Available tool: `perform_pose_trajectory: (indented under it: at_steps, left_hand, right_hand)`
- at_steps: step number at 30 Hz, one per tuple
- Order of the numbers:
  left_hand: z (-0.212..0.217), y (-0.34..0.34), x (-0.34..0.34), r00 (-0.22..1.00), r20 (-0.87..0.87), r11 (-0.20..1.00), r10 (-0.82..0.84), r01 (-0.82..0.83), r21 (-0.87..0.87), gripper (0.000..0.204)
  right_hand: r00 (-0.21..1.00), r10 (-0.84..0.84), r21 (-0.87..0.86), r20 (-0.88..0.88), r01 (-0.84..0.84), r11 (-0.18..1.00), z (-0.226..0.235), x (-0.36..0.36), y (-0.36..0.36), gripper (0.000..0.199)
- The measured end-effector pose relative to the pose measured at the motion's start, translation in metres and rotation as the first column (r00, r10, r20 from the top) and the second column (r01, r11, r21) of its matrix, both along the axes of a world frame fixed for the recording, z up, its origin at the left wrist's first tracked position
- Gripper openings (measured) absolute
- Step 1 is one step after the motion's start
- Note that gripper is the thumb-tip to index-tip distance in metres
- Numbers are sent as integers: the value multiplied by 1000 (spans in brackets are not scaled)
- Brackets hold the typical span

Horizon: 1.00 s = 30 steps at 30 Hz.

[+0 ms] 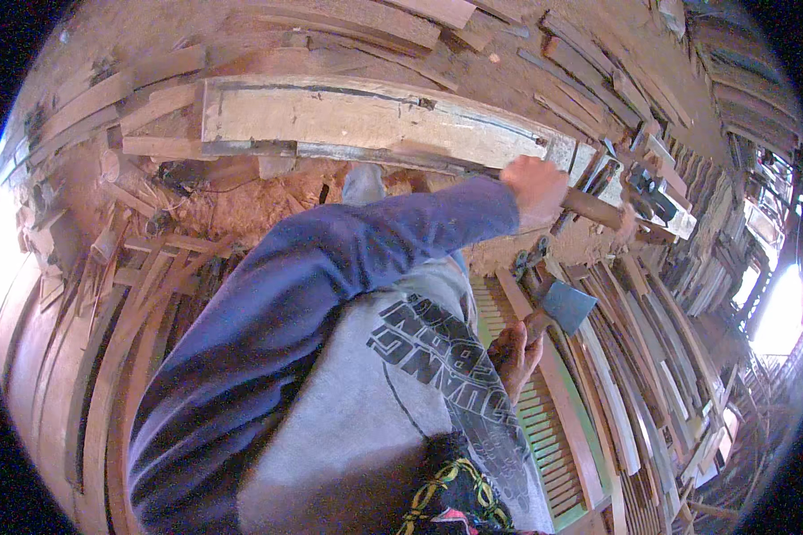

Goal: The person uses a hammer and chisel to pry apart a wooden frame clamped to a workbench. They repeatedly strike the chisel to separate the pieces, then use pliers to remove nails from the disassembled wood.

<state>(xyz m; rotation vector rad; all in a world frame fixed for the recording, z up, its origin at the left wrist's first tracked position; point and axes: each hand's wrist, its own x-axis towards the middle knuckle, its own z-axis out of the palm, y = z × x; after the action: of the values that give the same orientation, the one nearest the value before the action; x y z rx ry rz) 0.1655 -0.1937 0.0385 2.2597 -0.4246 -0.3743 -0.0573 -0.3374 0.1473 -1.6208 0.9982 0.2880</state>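
My left hand point(533, 189), at the end of a blue sleeve reaching across to the right, is closed round a brown wooden rod point(591, 209). It is beside the right part of a long pale wooden beam point(330, 114) lying crosswise ahead of me. My right hand point(515, 355) is lower, near my body, closed round the handle of a hatchet point(569, 307). The hatchet's broad grey blade points to the right, apart from the beam. My fingers partly hide the handle.
A dark clamp-like metal tool point(649, 194) sits at the beam's right end. Stacked planks point(633, 357) lie to the right, and more boards point(107, 357) to the left. A slatted green-edged panel point(553, 419) is beside me. Wood scraps and dust cover the ground.
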Motion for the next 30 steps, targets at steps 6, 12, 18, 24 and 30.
perform_pose_trajectory:
  at_steps: [6,12,18,24,30]
  left_hand:
    - [-17,96,-38,950,-135,936,283,-243,253,56]
    - [-31,142,-58,870,-146,830,472,-382,405,55]
    - [-23,143,-56,905,-305,926,295,-193,325,43]
    - [1,166,-39,845,-240,877,478,-444,183,41]
    - [28,251,-1,755,-292,736,588,-648,-195,45]
  right_hand:
    - [992,-94,-8,-83,94,996,-1,-4,14,40]
    - [999,44,84,18,-46,995,0,9,25,22]
    - [985,171,76,-22,-169,983,-5,21,24,11]
    - [973,226,74,-38,-223,972,-13,23,22,12]
    - [973,233,90,-8,-231,969,-15,39,23,17]
